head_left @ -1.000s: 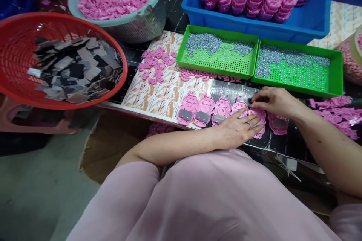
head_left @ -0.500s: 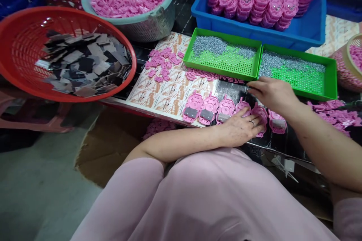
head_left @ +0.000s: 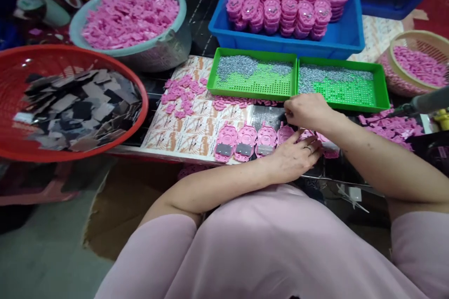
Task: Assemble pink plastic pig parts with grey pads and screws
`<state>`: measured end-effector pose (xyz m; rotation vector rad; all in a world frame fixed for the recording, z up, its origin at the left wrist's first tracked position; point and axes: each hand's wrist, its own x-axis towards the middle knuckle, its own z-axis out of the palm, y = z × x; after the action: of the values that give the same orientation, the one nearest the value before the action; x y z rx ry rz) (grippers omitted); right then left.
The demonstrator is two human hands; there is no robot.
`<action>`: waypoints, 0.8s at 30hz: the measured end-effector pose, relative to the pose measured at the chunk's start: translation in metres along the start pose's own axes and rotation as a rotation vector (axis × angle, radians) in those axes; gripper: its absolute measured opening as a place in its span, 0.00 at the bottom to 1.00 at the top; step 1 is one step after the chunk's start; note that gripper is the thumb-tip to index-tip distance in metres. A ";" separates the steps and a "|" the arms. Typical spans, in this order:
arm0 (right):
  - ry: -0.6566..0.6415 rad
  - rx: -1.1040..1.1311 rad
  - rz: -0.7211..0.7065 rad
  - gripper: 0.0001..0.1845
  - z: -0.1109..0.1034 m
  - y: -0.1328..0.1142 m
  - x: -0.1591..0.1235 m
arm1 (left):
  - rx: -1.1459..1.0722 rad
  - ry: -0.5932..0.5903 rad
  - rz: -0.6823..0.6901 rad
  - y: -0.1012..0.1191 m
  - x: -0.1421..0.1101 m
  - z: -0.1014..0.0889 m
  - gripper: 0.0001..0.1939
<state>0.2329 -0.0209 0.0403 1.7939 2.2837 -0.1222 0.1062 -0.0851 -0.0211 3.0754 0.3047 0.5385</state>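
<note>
Along the near edge of the table runs a row of pink plastic casings (head_left: 226, 135), several carrying a grey plate at the lower end. My left hand (head_left: 294, 159) lies over the casings on the right of the row, fingers stretched out and resting on them. Just above it, my right hand (head_left: 308, 111) hovers close to the upper ends of the casings with its fingers curled together. Anything between those fingertips is hidden. Small pink parts (head_left: 231, 103) lie in a strip behind the row.
Two green trays (head_left: 342, 100) hold small metal pieces. Behind them stands a blue bin (head_left: 280, 42) of stacked pink casings. A red basket (head_left: 140, 117) of grey plates, a pale basin (head_left: 182, 23) and a cream basket (head_left: 393, 51) flank them. A screwdriver-like tool (head_left: 426, 103) juts in at right.
The whole view has shifted, so the table's things appear further left. My right hand has come slightly nearer the casings, its fingers more curled. My left hand stays on the casings.
</note>
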 end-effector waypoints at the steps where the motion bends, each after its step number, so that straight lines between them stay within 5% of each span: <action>1: 0.021 0.054 0.029 0.13 -0.003 0.008 -0.007 | -0.005 -0.017 0.001 0.002 0.005 0.000 0.19; 6: 0.251 0.728 0.172 0.10 0.004 0.060 -0.055 | -0.015 -0.079 -0.034 0.016 0.034 0.007 0.28; 10: 0.244 1.024 0.269 0.19 0.031 0.090 -0.081 | -0.026 -0.159 -0.063 0.020 0.048 0.015 0.31; 17: 0.165 0.978 0.235 0.20 0.055 0.098 -0.082 | -0.045 -0.256 0.065 0.019 0.036 0.011 0.24; 24: 0.058 0.807 0.144 0.08 0.063 0.096 -0.065 | -0.002 -0.259 0.090 0.018 0.034 0.012 0.21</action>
<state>0.3481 -0.0720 0.0019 2.3145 2.2990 -1.1116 0.1450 -0.0957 -0.0198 3.1179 0.1625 0.1359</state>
